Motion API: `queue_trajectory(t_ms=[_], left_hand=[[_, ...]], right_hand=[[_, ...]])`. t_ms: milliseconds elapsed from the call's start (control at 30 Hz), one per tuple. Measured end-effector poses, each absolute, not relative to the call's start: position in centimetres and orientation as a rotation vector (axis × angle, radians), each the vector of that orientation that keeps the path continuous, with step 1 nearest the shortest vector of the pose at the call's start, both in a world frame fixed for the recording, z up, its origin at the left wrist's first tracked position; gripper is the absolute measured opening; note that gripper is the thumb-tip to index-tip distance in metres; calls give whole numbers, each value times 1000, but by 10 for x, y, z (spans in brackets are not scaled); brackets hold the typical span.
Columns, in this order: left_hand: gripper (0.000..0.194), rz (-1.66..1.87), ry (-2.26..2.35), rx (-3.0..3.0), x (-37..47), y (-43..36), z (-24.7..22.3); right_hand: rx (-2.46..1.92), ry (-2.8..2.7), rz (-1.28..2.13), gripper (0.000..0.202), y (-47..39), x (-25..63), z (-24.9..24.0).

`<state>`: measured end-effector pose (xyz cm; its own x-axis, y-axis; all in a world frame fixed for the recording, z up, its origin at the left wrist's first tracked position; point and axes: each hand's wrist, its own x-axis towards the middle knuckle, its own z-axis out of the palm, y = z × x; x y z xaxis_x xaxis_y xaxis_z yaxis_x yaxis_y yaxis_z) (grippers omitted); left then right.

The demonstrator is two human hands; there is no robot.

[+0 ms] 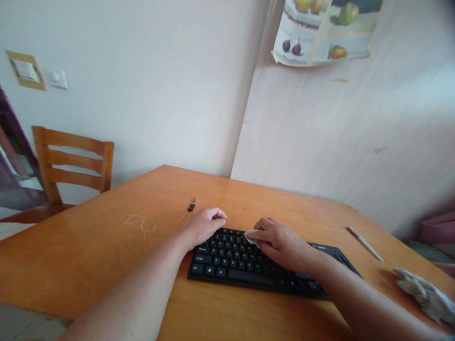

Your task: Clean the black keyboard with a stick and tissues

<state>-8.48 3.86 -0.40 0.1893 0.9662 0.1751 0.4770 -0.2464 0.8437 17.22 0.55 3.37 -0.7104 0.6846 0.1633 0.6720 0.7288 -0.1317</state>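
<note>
A black keyboard (245,272) lies on the orange-brown wooden table (106,265). Over its upper left corner rests my left hand (208,225), fingers curled together; whatever they may hold is hidden. My right hand (280,241) is on the upper middle keys, its fingers pressing a small white wipe (251,237) against them. The forearm crosses the keyboard's right part and hides some keys there.
Behind my left hand lies a small black item with thin legs (191,207). A thin string (137,220) is at the left. On the right are a white pen (366,244) and a crumpled cloth (424,293). A wooden chair (74,163) stands back left.
</note>
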Motion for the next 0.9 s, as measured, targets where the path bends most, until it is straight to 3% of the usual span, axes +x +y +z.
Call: queue_trajectory(t_ms=[200, 900], left_hand=[[20, 966, 1359, 1844, -85, 38, -2], [27, 978, 1380, 1861, -84, 39, -4]], right_hand=[[-1158, -2689, -92, 38, 6, 171, 24], [-1207, -2732, -68, 36, 6, 171, 27]])
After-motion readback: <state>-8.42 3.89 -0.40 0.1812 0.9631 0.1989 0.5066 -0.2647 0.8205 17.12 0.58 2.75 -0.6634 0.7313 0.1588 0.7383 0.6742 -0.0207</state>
